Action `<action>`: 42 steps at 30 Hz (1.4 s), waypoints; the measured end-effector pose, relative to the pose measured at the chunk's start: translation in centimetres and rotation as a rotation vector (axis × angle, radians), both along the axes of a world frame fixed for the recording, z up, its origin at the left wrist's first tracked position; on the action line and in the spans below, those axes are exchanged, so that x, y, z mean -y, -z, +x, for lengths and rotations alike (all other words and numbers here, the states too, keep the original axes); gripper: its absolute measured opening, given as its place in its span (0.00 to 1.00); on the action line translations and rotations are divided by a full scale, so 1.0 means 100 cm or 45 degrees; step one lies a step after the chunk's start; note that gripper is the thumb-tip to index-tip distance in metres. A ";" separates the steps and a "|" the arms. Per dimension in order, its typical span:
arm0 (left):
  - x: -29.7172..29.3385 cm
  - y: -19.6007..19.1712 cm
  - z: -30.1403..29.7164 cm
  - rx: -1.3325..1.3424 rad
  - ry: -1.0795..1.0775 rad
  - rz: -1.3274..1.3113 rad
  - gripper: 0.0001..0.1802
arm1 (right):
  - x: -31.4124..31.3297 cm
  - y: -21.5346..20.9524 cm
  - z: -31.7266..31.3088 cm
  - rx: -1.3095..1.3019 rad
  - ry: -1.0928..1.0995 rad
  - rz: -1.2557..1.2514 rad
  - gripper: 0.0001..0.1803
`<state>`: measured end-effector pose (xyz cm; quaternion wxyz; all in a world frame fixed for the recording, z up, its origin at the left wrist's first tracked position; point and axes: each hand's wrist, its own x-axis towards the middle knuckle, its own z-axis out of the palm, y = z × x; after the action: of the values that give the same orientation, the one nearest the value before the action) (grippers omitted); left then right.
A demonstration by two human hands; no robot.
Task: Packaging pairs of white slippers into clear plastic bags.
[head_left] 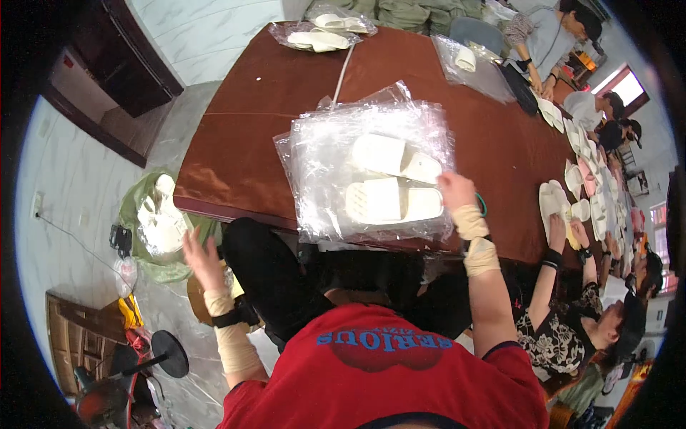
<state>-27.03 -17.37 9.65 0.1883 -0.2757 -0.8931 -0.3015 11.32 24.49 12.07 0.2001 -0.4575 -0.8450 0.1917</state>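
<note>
A pair of white slide slippers (395,201) lies side by side on a stack of clear plastic bags (314,171) at the table's near edge. My right hand (456,191) is at the right end of the slippers, its fingers bent in against the slippers and the bags' edge. What those fingers pinch, if anything, is hidden. Off the table to the left, my left hand (202,261) hangs in the air with fingers spread and nothing in it. Beyond it, more white slippers (163,222) fill a green sack (139,196) on the floor.
The brown-covered table (250,136) carries bagged white slippers (319,41) at its far left and a bagged slipper (466,59) at the far right. Along the right side, co-workers' hands (557,232) handle a row of slippers (593,164). A black fan (100,400) stands lower left.
</note>
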 end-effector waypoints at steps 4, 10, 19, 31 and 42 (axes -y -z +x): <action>-0.150 -0.048 0.068 -0.002 0.739 0.124 0.18 | 0.055 0.002 -0.052 -0.345 -0.044 -0.998 0.15; -0.278 0.020 0.100 0.087 1.175 -0.004 0.23 | 0.076 0.001 -0.045 -0.393 -0.003 -1.094 0.22; -0.300 0.073 0.112 0.060 0.999 -0.284 0.32 | 0.028 -0.073 0.039 0.639 -0.353 -0.001 0.27; -0.296 0.061 0.116 0.076 1.023 -0.275 0.32 | -0.049 -0.047 -0.017 0.795 -1.077 0.135 0.23; -0.295 0.068 0.117 0.152 0.984 -0.301 0.34 | -0.049 -0.030 -0.030 0.629 -0.993 0.099 0.19</action>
<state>-15.29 12.09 2.84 -0.0239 -0.5929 -0.7616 -0.2608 8.33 29.42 15.11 -0.0773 -0.1296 -0.9829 0.1060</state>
